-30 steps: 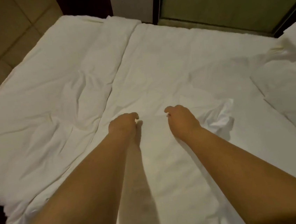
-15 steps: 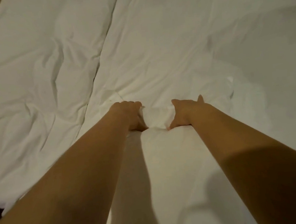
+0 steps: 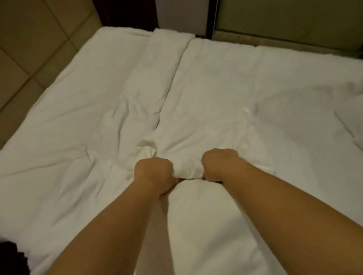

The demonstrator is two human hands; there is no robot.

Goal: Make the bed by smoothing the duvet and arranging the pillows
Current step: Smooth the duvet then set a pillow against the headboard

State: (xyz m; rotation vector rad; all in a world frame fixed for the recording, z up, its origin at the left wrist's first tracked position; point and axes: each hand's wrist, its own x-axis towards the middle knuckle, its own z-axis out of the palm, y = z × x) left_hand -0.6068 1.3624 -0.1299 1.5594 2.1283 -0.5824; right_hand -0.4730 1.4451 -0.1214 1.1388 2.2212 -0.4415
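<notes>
The left hand (image 3: 154,173) and right hand (image 3: 220,163) are both fisted tight on one bunched ridge of the white duvet (image 3: 216,93); the duvet covers the bed, its long fold line running from the fists away toward the far edge; a tiled wall (image 3: 10,54) stands left.

The duvet (image 3: 217,102) is white matt cloth, soft and creased, bunched into folds near its middle. Beyond the duvet's far left edge, the wall (image 3: 10,54) shows smooth beige tiles with a faint sheen.
</notes>
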